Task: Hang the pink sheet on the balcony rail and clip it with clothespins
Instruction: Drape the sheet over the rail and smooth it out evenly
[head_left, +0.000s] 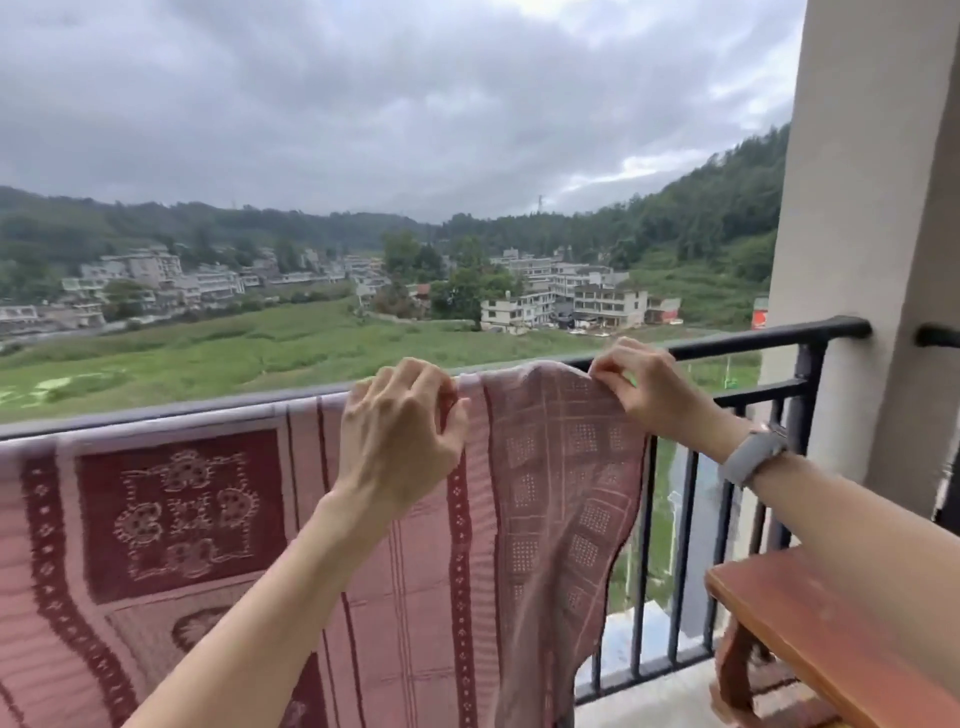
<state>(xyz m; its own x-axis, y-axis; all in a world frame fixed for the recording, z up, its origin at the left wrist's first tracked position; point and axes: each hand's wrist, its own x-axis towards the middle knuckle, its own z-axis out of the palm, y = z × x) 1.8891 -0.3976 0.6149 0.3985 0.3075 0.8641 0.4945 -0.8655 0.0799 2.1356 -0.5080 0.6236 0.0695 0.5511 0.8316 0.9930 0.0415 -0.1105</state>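
The pink sheet (545, 499), patterned with dark red squares and borders, hangs draped over the black balcony rail (753, 336) from the left edge to about the middle right. My left hand (402, 439) grips the sheet's top fold at the rail with curled fingers. My right hand (649, 382), with a grey watch on its wrist, pinches the sheet's right top corner at the rail. No clothespin shows in view.
A reddish wooden bench (810, 623) stands at the lower right, close to the railing bars (691, 545). A beige pillar (872, 208) closes off the rail on the right. Beyond the rail lie fields, houses and hills.
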